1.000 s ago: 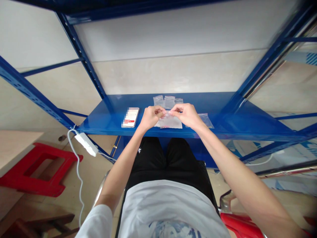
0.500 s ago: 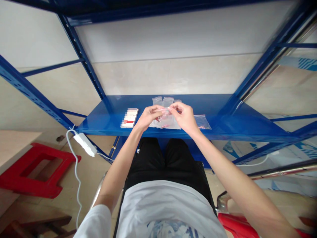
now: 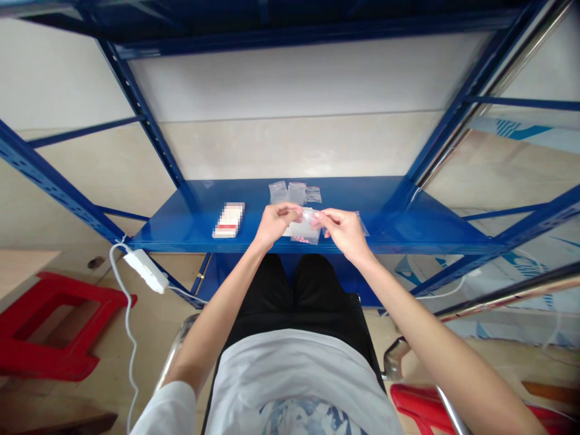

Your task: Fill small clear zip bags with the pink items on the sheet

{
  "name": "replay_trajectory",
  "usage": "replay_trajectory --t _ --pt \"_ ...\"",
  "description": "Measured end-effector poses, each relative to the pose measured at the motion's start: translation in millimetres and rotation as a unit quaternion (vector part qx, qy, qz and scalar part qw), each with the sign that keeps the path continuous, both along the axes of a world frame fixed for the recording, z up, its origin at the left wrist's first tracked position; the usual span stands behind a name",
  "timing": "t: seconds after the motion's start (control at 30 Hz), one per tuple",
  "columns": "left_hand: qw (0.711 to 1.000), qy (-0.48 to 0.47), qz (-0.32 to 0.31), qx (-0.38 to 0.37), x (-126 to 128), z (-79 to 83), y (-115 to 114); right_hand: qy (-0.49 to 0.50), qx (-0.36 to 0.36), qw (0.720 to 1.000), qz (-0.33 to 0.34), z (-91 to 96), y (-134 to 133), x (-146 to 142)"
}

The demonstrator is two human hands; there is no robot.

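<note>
My left hand (image 3: 275, 223) and my right hand (image 3: 344, 232) meet above a blue steel shelf (image 3: 181, 238), their fingertips pinching the top edge of a small clear zip bag (image 3: 304, 229). Pink pellets lie in the bottom of that bag. Another clear bag (image 3: 361, 223) lies mostly hidden beside my right hand. Several more small clear bags, such as one (image 3: 278, 193), lie flat at the shelf's back. Left of my left hand lies a flat rectangular item (image 3: 229, 220), pixelated and unreadable.
Blue upright posts and a beam (image 3: 140, 115) frame the shelf against a pale wall. Below left, a white power strip (image 3: 145, 271) hangs on its cord above a red plastic stool (image 3: 58, 326). My black-clad knees (image 3: 290, 284) sit under the shelf edge.
The whole view has shifted left and down as my head moved. Both hands still pinch the bag, and it now hangs clearer of the bags behind, with its pink pellets gathered lower.
</note>
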State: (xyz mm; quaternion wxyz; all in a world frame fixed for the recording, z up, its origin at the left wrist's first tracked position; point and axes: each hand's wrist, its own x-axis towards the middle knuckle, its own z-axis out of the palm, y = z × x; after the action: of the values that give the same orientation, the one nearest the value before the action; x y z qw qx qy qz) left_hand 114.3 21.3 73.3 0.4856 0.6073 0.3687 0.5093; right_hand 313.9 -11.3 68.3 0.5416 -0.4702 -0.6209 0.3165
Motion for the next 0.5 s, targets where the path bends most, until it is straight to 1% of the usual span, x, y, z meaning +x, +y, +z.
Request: replay_trajectory --t 0.07,0.17,0.27,0.37,0.43,0.5 --pt "0.999 0.000 -0.025 -0.023 19 -7.2 -6 0.012 -0.007 1.000 -0.018 -1.4 -2 17" --pt "0.997 -0.018 -0.045 -0.058 54 -19.8 -8 0.029 -0.023 0.998 -0.045 -2.6 -2 45" --pt "0.993 -0.049 -0.074 -0.076 91 -27.0 -1 0.044 -0.063 0.995 -0.059 -8.1 -1 79" --pt "0.991 -0.060 -0.074 -0.091 127 -28.1 13 0.036 -0.103 0.990 -0.091 -21.2 4 117" --pt "0.994 -0.012 -0.056 -0.091 150 -28.5 24 0.016 -0.110 0.985 -0.133 -32.4 10 140" --pt "0.995 0.070 -0.028 -0.066 170 -29.9 33 -0.025 -0.106 0.976 -0.189 -42.9 18 160"
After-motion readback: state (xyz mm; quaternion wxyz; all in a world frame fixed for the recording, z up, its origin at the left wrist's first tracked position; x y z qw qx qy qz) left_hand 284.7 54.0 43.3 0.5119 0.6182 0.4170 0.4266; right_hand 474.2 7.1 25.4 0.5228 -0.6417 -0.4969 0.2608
